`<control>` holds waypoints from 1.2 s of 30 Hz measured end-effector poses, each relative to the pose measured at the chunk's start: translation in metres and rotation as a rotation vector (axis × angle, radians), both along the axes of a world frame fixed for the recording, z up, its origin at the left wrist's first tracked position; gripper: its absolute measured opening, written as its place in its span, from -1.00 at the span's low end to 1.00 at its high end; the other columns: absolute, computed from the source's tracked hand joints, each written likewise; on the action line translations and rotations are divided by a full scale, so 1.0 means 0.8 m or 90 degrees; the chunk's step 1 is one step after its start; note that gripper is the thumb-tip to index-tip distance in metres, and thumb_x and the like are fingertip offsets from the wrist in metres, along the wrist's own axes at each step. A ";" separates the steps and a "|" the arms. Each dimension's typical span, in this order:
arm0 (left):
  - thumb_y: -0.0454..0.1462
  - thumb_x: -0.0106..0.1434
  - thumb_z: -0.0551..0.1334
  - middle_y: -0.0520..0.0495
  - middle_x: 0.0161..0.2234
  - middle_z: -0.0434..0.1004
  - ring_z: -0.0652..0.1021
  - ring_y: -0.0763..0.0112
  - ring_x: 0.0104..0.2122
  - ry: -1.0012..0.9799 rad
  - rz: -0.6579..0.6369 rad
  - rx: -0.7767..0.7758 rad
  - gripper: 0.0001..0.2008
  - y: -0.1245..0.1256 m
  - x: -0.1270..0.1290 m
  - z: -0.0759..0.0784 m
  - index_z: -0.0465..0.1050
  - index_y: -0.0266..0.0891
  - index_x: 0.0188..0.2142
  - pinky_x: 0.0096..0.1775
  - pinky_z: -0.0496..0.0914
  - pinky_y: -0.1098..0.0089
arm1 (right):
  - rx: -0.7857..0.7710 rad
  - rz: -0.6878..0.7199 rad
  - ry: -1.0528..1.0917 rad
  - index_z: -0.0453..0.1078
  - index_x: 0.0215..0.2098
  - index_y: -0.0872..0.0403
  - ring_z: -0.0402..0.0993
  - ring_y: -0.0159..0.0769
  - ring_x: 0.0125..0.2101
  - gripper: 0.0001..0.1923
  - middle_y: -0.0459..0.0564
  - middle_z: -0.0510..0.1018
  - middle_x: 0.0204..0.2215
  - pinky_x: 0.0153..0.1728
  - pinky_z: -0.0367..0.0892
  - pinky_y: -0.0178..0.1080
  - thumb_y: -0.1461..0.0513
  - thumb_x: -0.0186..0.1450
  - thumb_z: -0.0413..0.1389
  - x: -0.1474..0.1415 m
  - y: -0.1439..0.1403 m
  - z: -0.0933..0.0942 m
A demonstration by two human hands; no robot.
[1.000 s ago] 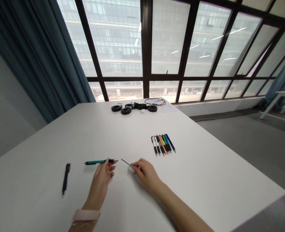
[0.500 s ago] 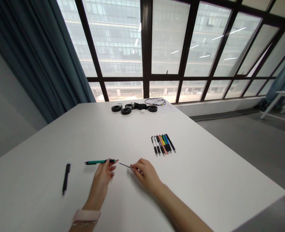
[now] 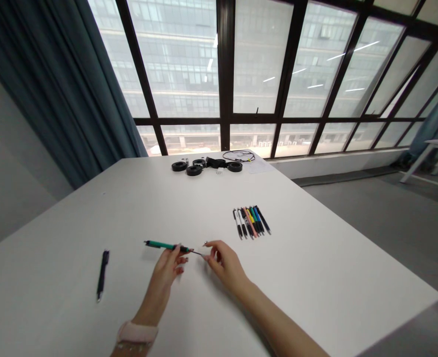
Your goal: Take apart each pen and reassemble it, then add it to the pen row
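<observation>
My left hand [image 3: 171, 263] is closed around a green pen barrel [image 3: 161, 245] with dark ends, pinched near its right end and raised over the table. A thin dark pen refill [image 3: 196, 253] sticks out of that end, partly inside the barrel. At the refill's free tip is my right hand [image 3: 224, 263], its index finger lifted apart from the thumb. The thumb is close to the tip; whether it touches cannot be made out. To the left, a black pen [image 3: 102, 275] lies on the white table [image 3: 174, 208].
Right of centre lies a row of several pens [image 3: 251, 222] in different colours. Farther back are black tape-like rolls [image 3: 194, 170] and a thin black cable [image 3: 239, 156]. The table's right edge slants toward the near corner.
My left hand has moved right with the green barrel, and the refill's end has entered it. My right index finger has lifted off the refill, opening the pinch.
</observation>
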State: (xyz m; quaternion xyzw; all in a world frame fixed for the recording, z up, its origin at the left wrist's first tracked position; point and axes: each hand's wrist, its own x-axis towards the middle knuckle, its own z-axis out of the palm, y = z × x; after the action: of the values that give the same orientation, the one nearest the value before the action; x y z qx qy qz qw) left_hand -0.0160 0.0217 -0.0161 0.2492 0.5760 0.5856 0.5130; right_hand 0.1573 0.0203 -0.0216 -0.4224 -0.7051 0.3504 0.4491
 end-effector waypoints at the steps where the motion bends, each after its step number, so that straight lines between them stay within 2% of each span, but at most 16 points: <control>1: -0.07 -0.18 0.42 -0.06 -0.46 0.57 0.45 0.50 -0.57 0.005 -0.022 -0.008 -0.55 -0.001 0.002 0.001 0.38 -0.25 -0.35 -0.60 0.20 0.54 | -0.038 -0.009 0.052 0.34 -0.13 0.05 0.24 -0.42 -0.52 -0.77 -0.15 0.40 -0.48 -0.45 0.15 -0.34 0.27 0.23 0.12 -0.002 0.001 -0.002; 5: -0.05 -0.13 0.40 -0.10 -0.41 0.58 0.50 0.42 -0.50 0.044 -0.120 -0.007 -0.55 -0.011 0.016 0.008 0.40 -0.24 -0.29 -0.53 0.25 0.50 | -0.159 -0.011 0.256 0.29 -0.25 0.05 0.14 -0.46 -0.61 -0.76 -0.25 0.30 -0.61 -0.56 0.06 -0.37 0.15 0.15 0.18 -0.009 0.010 -0.009; 8: -0.06 -0.13 0.40 -0.12 -0.36 0.56 0.52 0.35 -0.40 0.064 -0.145 -0.022 -0.57 -0.018 0.026 0.012 0.43 -0.22 -0.30 -0.51 0.26 0.48 | -0.209 0.013 0.341 0.30 -0.33 0.06 0.09 -0.48 -0.66 -0.69 -0.29 0.23 -0.69 -0.61 0.01 -0.39 0.07 0.09 0.22 -0.011 0.016 -0.011; 12: -0.03 -0.11 0.39 -0.10 -0.27 0.52 0.50 0.34 -0.29 0.055 -0.156 -0.026 -0.57 -0.024 0.033 0.013 0.46 -0.19 -0.28 -0.45 0.27 0.50 | -0.236 0.014 0.371 0.31 -0.40 0.07 0.01 -0.53 -0.71 -0.63 -0.33 0.15 -0.76 -0.65 -0.06 -0.41 0.00 0.03 0.26 -0.012 0.017 -0.007; 15: -0.06 -0.14 0.41 -0.05 -0.32 0.49 0.45 0.43 -0.38 0.028 -0.144 -0.029 -0.57 -0.022 0.034 0.008 0.48 -0.21 -0.29 -0.47 0.25 0.51 | -0.248 0.013 0.394 0.31 -0.42 0.07 0.00 -0.55 -0.72 -0.60 -0.33 0.16 -0.76 -0.67 -0.08 -0.42 -0.01 -0.02 0.30 -0.012 0.016 -0.005; 19: -0.12 -0.22 0.46 0.01 -0.44 0.43 0.38 0.50 -0.50 -0.011 -0.119 -0.042 -0.57 -0.017 0.033 0.000 0.49 -0.24 -0.34 -0.53 0.22 0.51 | -0.271 0.031 0.413 0.31 -0.46 0.08 0.06 -0.55 -0.69 -0.59 -0.29 0.23 -0.73 -0.65 -0.04 -0.42 0.00 -0.05 0.32 -0.011 0.018 -0.004; 26: -0.15 -0.18 0.45 -0.09 -0.35 0.53 0.41 0.49 -0.50 -0.057 -0.084 -0.031 -0.60 -0.018 0.034 0.004 0.49 -0.24 -0.32 -0.54 0.22 0.51 | -0.280 0.039 0.450 0.36 -0.39 0.08 0.28 -0.46 -0.60 -0.67 -0.19 0.40 -0.62 -0.51 0.18 -0.34 0.06 0.01 0.28 -0.008 0.019 -0.001; 31: -0.19 -0.17 0.45 -0.10 -0.37 0.56 0.39 0.52 -0.53 -0.077 -0.086 -0.042 -0.64 -0.018 0.034 0.010 0.50 -0.25 -0.34 -0.56 0.21 0.53 | -0.276 0.058 0.461 0.38 -0.33 0.08 0.27 -0.47 -0.60 -0.73 -0.22 0.39 -0.63 -0.49 0.17 -0.35 0.18 0.01 0.26 -0.008 0.018 -0.004; 36: -0.22 -0.16 0.44 -0.05 -0.46 0.53 0.36 0.55 -0.57 -0.085 -0.070 -0.044 -0.71 -0.015 0.032 0.010 0.53 -0.28 -0.40 -0.59 0.17 0.54 | -0.261 0.040 0.451 0.38 -0.33 0.08 0.24 -0.48 -0.62 -0.74 -0.24 0.34 -0.64 -0.51 0.14 -0.35 0.19 0.02 0.24 -0.010 0.020 -0.008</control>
State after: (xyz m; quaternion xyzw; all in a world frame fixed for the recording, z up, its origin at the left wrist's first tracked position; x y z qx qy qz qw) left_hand 0.0100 0.0098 -0.0081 0.2228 0.5461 0.5515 0.5898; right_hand 0.1496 0.0366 -0.0279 -0.3345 -0.4351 0.6210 0.5596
